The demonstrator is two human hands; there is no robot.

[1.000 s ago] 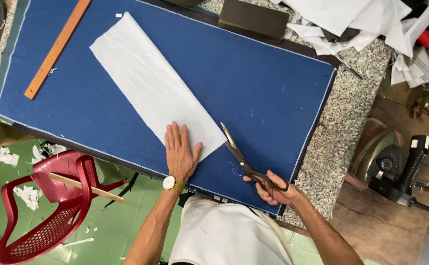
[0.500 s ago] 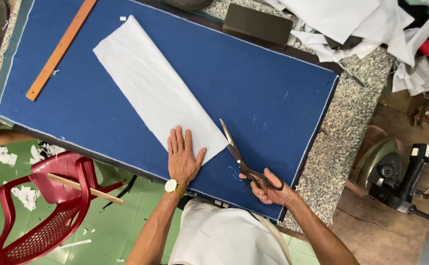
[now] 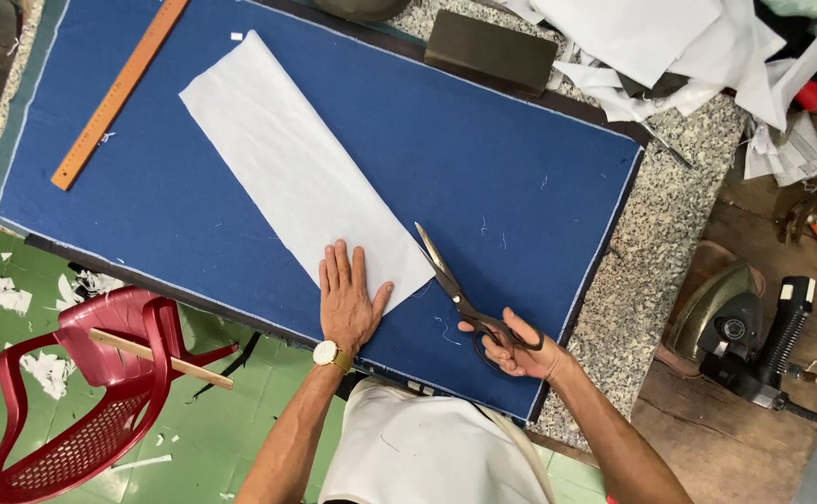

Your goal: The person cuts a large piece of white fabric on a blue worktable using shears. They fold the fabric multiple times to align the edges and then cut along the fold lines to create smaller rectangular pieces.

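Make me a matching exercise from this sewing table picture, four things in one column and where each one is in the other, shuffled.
Things:
1. scissors
2. wooden ruler
3. white fabric strip
4. red plastic chair

Places:
A. on the green floor beside the table
B. under the flat left hand
C. near the far left corner of the blue cloth
D. in the right hand

Pairs: 1-D, 2-C, 3-B, 4-A
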